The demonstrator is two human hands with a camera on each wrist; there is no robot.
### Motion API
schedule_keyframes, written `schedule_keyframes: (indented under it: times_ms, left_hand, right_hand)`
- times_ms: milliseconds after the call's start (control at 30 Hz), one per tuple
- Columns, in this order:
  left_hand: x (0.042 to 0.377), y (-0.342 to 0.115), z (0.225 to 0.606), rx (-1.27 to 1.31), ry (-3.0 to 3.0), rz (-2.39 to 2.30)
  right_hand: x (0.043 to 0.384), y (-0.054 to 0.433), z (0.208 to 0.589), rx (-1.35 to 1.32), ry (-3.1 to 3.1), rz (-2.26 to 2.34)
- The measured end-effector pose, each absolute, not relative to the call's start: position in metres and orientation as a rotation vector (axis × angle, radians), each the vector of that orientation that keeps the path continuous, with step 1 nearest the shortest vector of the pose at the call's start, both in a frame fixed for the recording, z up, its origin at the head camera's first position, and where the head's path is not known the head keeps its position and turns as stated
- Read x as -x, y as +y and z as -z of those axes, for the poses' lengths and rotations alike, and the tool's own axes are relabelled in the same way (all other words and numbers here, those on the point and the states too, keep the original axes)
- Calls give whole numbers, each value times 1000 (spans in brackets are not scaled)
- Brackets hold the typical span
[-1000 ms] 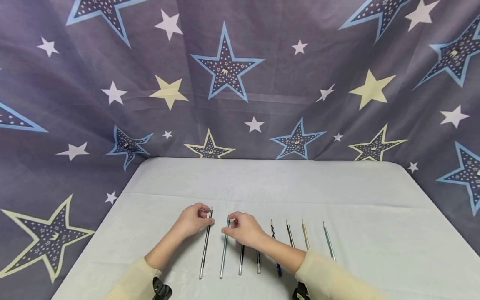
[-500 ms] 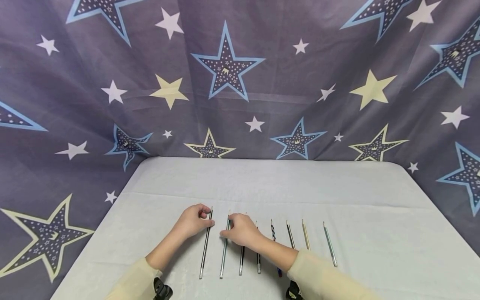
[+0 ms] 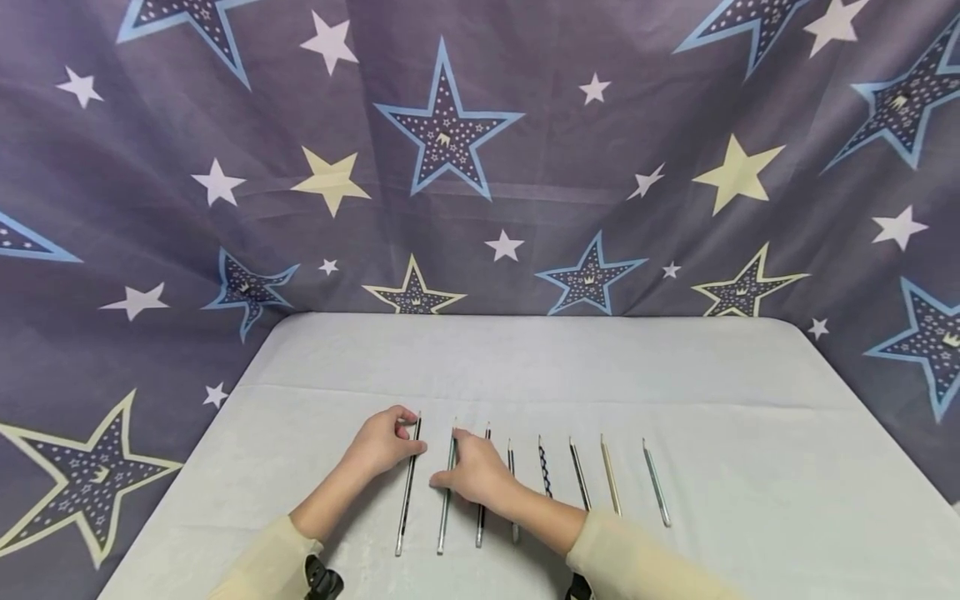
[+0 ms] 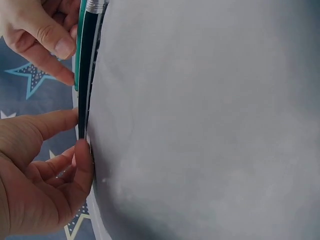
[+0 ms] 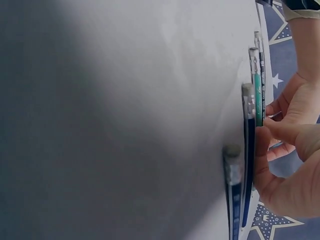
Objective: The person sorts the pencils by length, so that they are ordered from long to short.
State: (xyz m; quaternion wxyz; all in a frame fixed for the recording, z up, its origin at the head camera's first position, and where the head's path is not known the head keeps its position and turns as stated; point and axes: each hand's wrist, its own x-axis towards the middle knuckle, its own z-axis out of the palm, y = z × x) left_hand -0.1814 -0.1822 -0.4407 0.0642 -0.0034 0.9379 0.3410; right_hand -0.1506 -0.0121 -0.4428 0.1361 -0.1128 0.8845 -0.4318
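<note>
In the head view, my left hand [image 3: 384, 442] pinches the leftmost pencil [image 3: 406, 508], a black one, near its sharpened tip. The left wrist view shows its thumb and fingers [image 4: 83, 167] meeting at the shaft of that dark pencil [image 4: 88, 55]. My right hand [image 3: 480, 473] pinches the green pencil [image 3: 444, 517] beside it, thumb on the left and fingers near the upper end. Both pencils lie along the white table with their eraser ends toward me. In the right wrist view, the green pencil [image 5: 258, 97] runs into the grip of the right hand [image 5: 292, 172].
To the right lie more pencils in a spaced row: a black one [image 3: 482, 521], a dark one [image 3: 512, 463], a patterned one [image 3: 544, 471], another black one [image 3: 578, 473], a gold one [image 3: 611, 477] and a green one [image 3: 656, 485]. A star-print cloth [image 3: 555, 183] hangs behind the white table [image 3: 555, 358].
My right hand has shifted slightly toward me along the green pencil, its thumb lower down, uncovering the third pencil's tip. The left hand has stayed at the black pencil.
</note>
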Motion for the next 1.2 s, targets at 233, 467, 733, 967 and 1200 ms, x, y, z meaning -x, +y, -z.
schedule_keyframes:
  times_ms: [233, 467, 733, 967, 1200]
  left_hand:
    - [181, -183, 440, 55, 2753, -1101]
    - [181, -184, 439, 85, 2699, -1153]
    - [180, -185, 441, 103, 2661, -1216]
    - [181, -187, 440, 109, 2617, -1289]
    - [180, -186, 434, 114, 2574, -1389]
  right_hand:
    - [150, -16, 446, 326, 2647, 1198]
    - [152, -15, 445, 316, 2646, 1180]
    - [149, -10, 442, 279, 2479, 1331]
    - [148, -2, 443, 278, 2419, 1387]
    - [145, 2, 442, 239, 2324, 1512]
